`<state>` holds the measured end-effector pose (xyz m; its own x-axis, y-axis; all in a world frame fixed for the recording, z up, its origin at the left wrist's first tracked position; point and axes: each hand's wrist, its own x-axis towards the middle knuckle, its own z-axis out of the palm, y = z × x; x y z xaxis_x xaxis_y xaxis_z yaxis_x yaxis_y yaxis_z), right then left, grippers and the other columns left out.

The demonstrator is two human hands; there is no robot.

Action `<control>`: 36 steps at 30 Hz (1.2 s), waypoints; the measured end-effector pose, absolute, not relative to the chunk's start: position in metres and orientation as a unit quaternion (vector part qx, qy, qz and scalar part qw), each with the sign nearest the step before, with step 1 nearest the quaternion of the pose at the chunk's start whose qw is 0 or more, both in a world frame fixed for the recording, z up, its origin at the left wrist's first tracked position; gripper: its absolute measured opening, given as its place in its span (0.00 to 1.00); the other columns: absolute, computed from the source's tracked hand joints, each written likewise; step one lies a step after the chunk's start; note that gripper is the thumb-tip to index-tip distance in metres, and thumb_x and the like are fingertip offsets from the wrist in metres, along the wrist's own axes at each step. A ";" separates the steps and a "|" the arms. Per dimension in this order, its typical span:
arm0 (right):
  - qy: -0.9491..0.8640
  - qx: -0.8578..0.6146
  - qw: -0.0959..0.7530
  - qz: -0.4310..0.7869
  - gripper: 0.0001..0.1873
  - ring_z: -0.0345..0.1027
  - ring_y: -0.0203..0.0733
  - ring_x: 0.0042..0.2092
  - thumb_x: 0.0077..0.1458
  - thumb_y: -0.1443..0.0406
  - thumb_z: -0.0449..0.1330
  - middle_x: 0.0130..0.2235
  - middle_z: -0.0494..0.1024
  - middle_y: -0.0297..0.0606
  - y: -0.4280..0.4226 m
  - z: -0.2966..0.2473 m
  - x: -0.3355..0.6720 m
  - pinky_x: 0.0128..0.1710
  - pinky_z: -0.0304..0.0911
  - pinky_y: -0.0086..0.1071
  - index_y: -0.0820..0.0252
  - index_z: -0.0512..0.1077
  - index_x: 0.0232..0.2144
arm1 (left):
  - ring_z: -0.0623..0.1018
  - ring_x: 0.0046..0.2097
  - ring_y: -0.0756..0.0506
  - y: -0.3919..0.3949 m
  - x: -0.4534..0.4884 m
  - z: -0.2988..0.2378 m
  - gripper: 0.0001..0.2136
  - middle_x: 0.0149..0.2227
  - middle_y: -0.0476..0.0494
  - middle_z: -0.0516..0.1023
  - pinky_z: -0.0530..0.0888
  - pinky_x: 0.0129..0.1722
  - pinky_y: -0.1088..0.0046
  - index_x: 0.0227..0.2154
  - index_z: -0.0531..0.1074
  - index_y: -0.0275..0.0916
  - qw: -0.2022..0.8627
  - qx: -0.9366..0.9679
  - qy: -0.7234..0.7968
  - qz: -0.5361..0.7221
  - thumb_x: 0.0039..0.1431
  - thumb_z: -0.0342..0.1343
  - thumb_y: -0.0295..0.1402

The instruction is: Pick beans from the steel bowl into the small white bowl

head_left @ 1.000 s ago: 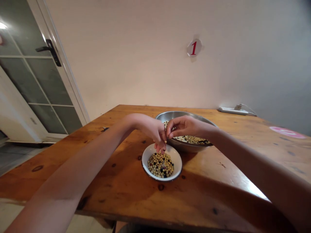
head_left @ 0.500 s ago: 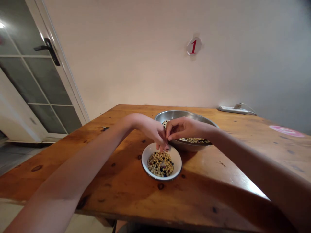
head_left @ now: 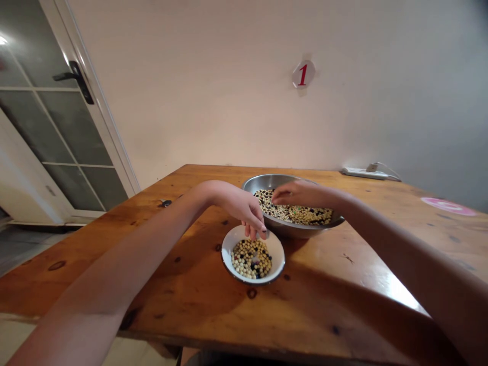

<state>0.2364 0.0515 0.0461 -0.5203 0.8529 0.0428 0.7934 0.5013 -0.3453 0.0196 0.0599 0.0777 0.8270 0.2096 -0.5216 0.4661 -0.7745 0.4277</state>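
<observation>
Two bowls stand on the wooden tabletop [head_left: 171, 295]: one small white bowl [head_left: 277, 254] with a dark rim, and behind it to the right one larger steel bowl [head_left: 297, 232]. The white bowl holds a low heap of mostly pale beans [head_left: 244, 262] with scattered dark ones, its upper inner wall showing around them; the steel bowl holds a wide layer of pale and dark beans [head_left: 308, 216], with a tiny green speck among them. Both lots are too many to count. The left hand [head_left: 243, 207] hangs over the white bowl's far rim, its fingers bent downward and close together; a dark spot shows at one fingertip, but whether they grip a bean cannot be told. The right hand [head_left: 299, 194] is over the steel bowl, its thumb and fingers curved toward each other; whether anything is between them cannot be told. Plain knotted wood lies between the white bowl and the near edge, and more stretches to the right, under the right forearm. Near the back edge is one power strip [head_left: 364, 173]; one pink round sticker [head_left: 448, 206] lies at far right.
</observation>
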 end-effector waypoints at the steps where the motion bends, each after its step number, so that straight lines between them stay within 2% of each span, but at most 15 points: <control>1: -0.864 -0.486 0.044 0.122 0.13 0.71 0.44 0.40 0.52 0.57 0.57 0.38 0.79 0.39 0.056 0.042 0.241 0.40 0.63 0.37 0.56 0.76 0.35 | 0.79 0.43 0.48 0.060 0.020 0.078 0.17 0.42 0.42 0.80 0.71 0.45 0.76 0.46 0.75 0.37 0.279 0.914 0.186 -0.229 0.63 0.46 0.39; 4: -0.859 -0.501 -0.062 0.084 0.09 0.72 0.46 0.39 0.46 0.67 0.58 0.36 0.80 0.39 0.063 0.031 0.250 0.40 0.63 0.38 0.55 0.77 0.30 | 0.79 0.43 0.48 0.060 0.020 0.078 0.16 0.42 0.44 0.81 0.70 0.45 0.76 0.46 0.75 0.38 0.284 0.913 0.189 -0.225 0.62 0.47 0.39; 9: -0.862 -0.485 -0.097 0.111 0.14 0.72 0.43 0.37 0.42 0.72 0.56 0.35 0.80 0.38 0.057 0.032 0.246 0.38 0.64 0.35 0.56 0.77 0.32 | 0.79 0.43 0.48 0.060 0.020 0.078 0.17 0.42 0.43 0.81 0.71 0.44 0.76 0.47 0.74 0.38 0.285 0.911 0.191 -0.229 0.62 0.47 0.39; 13: -0.865 -0.475 -0.094 0.132 0.12 0.72 0.41 0.36 0.44 0.71 0.55 0.34 0.80 0.38 0.054 0.037 0.243 0.37 0.63 0.34 0.57 0.76 0.31 | 0.79 0.43 0.48 0.061 0.019 0.078 0.17 0.42 0.44 0.81 0.70 0.45 0.77 0.46 0.75 0.39 0.284 0.910 0.193 -0.232 0.62 0.47 0.40; 17: -0.872 -0.470 -0.050 0.125 0.09 0.72 0.42 0.37 0.49 0.63 0.58 0.34 0.81 0.37 0.055 0.041 0.244 0.37 0.63 0.34 0.57 0.77 0.30 | 0.79 0.43 0.48 0.062 0.019 0.078 0.16 0.42 0.44 0.81 0.70 0.45 0.76 0.46 0.75 0.40 0.294 0.908 0.192 -0.229 0.62 0.48 0.40; 21: -0.869 -0.479 0.070 0.102 0.12 0.72 0.43 0.39 0.51 0.56 0.58 0.37 0.80 0.38 0.055 0.048 0.241 0.39 0.62 0.35 0.56 0.76 0.34 | 0.79 0.43 0.48 0.061 0.019 0.078 0.16 0.41 0.44 0.81 0.70 0.45 0.76 0.46 0.75 0.39 0.290 0.909 0.193 -0.229 0.62 0.48 0.40; 26: -0.849 -0.434 0.208 0.219 0.16 0.70 0.42 0.41 0.49 0.53 0.61 0.39 0.79 0.38 0.045 0.055 0.228 0.42 0.63 0.36 0.57 0.75 0.35 | 0.79 0.42 0.48 0.061 0.018 0.077 0.16 0.40 0.44 0.81 0.71 0.46 0.75 0.46 0.75 0.38 0.288 0.910 0.192 -0.226 0.61 0.48 0.39; 31: -0.841 -0.370 0.234 0.319 0.11 0.70 0.38 0.39 0.48 0.57 0.63 0.36 0.77 0.34 0.029 0.058 0.210 0.42 0.64 0.34 0.57 0.75 0.32 | 0.78 0.43 0.48 0.061 0.017 0.079 0.17 0.41 0.45 0.81 0.70 0.49 0.73 0.47 0.74 0.39 0.294 0.908 0.199 -0.222 0.60 0.48 0.37; 36: -0.817 -0.343 0.229 0.402 0.11 0.70 0.37 0.41 0.49 0.59 0.64 0.37 0.77 0.34 0.022 0.056 0.202 0.43 0.64 0.33 0.57 0.75 0.34 | 0.77 0.46 0.45 0.060 0.018 0.078 0.19 0.42 0.41 0.80 0.71 0.49 0.71 0.48 0.73 0.35 0.314 0.899 0.216 -0.215 0.59 0.49 0.38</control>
<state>0.2016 0.0215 0.0556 -0.6597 0.7450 0.0985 0.3761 0.4408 -0.8150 0.0175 0.0599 0.0782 0.8140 0.2534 -0.5227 0.5236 -0.7097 0.4713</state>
